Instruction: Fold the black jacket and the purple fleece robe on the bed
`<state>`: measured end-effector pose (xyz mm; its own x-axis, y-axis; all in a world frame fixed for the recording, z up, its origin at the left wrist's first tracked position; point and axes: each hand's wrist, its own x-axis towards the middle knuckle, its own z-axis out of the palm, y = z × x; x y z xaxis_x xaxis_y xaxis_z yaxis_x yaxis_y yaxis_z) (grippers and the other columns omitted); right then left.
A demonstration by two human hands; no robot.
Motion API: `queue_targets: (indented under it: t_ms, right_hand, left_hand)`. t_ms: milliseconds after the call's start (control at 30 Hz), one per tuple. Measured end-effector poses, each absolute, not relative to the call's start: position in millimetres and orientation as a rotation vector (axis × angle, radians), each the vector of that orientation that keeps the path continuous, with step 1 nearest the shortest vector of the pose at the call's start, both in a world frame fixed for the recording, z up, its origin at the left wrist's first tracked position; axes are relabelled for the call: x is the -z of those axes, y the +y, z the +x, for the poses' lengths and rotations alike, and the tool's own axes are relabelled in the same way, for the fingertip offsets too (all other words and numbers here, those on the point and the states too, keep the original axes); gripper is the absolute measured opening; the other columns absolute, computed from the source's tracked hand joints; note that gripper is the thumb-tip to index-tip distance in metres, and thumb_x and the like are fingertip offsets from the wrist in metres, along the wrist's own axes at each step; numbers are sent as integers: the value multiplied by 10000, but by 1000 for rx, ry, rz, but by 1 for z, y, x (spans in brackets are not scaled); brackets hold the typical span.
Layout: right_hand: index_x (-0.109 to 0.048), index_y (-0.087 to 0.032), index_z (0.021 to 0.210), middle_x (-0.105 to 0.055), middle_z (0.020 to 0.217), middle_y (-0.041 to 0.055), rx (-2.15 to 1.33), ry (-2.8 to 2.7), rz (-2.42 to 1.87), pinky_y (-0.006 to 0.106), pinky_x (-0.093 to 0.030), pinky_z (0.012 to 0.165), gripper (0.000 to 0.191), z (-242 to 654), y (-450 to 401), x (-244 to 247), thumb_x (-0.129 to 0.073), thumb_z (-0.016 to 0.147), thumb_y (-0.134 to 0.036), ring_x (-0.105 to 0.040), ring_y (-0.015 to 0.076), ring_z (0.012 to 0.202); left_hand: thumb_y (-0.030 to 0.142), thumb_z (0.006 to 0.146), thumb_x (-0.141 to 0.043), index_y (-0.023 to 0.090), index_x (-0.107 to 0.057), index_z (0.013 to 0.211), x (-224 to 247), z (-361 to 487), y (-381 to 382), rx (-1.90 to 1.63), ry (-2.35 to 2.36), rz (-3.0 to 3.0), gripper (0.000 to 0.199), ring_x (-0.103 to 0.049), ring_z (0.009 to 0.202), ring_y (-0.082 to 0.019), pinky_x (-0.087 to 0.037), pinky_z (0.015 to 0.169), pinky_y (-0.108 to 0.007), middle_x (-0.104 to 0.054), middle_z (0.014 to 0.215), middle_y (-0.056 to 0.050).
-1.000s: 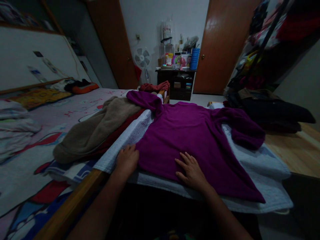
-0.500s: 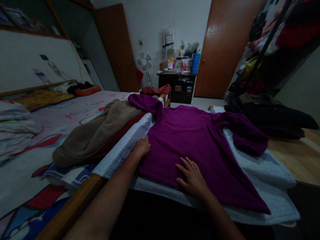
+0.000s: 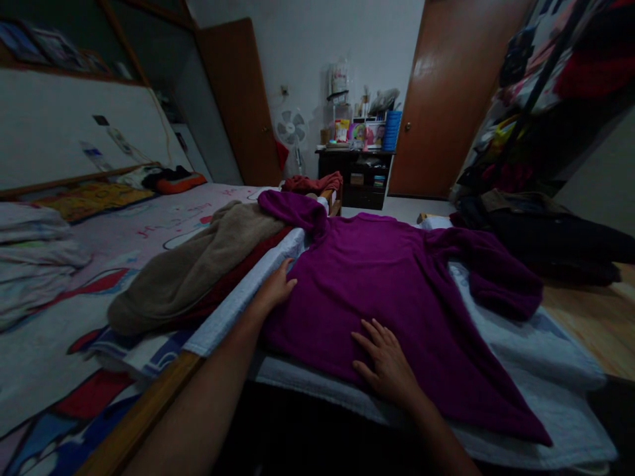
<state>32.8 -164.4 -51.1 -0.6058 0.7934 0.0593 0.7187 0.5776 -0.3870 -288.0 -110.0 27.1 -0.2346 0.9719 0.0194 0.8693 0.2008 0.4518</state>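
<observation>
A purple long-sleeved top (image 3: 367,284) lies spread out on a pale cloth (image 3: 540,370), its collar at the far end and its hem towards me. At the top's left edge is my left hand (image 3: 276,288), its thumb and a finger apart; the other fingers are partly hidden. My right hand (image 3: 385,362) rests flat on the fabric near the hem, fingers spread and holding nothing. The left sleeve is bent over towards the bed, while the right one drapes out on the pale cloth.
Left of the top, a grey-brown fleece garment (image 3: 198,268) lies over dark red cloth beside a bed with a printed sheet (image 3: 143,225). Dark folded clothes (image 3: 555,231) are stacked at right on a wooden surface (image 3: 585,317). A fan (image 3: 292,129) and a dark cabinet (image 3: 354,178) stand behind.
My left hand has loosened from a closer curl, its thumb and finger now apart, and has shifted slightly left along the edge. My right hand stays flat on the top. The view has shifted slightly.
</observation>
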Motion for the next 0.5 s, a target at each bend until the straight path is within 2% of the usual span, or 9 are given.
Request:
queue_targets:
  t_ms: [100, 200, 367, 500]
  right_hand:
    - [-478, -319, 1395, -323, 1546, 40, -475, -2583, -1257, 501, -184, 1164, 543, 32, -164, 51, -544, 874, -456, -199, 274, 1445]
    - [-488, -311, 1388, -336, 1539, 46, -467, -2579, -1253, 507, -200, 1158, 539, 32, -164, 50, -550, 871, -452, -209, 278, 1442]
    - [-488, -302, 1387, -344, 1535, 48, -441, -2568, -1222, 504, -213, 1155, 535, 33, -164, 52, -547, 878, -455, -219, 274, 1438]
    - [-484, -289, 1391, -359, 1526, 55, -428, -2558, -1214, 500, -221, 1152, 535, 34, -164, 55, -543, 883, -448, -232, 273, 1433]
  left_hand:
    - [292, 800, -617, 63, -172, 1492, -32, -295, -119, -404, 2106, 1643, 854, -478, 1301, -270, -377, 1072, -355, -430, 1462, -197]
    - [253, 776, -622, 79, -116, 1511, -33, -295, -129, -347, 2036, 1623, 910, -499, 1283, -258, -385, 1069, -346, -447, 1454, -186]
    - [152, 817, -514, 160, -182, 1513, -44, -289, -140, -452, 2052, 1839, 772, -525, 1252, -214, -405, 1046, -315, -489, 1431, -115]
    - [193, 883, -440, 253, -327, 1473, -52, -279, -148, -250, 2389, 1887, 604, -621, 1076, -252, -466, 933, -355, -567, 1298, -114]
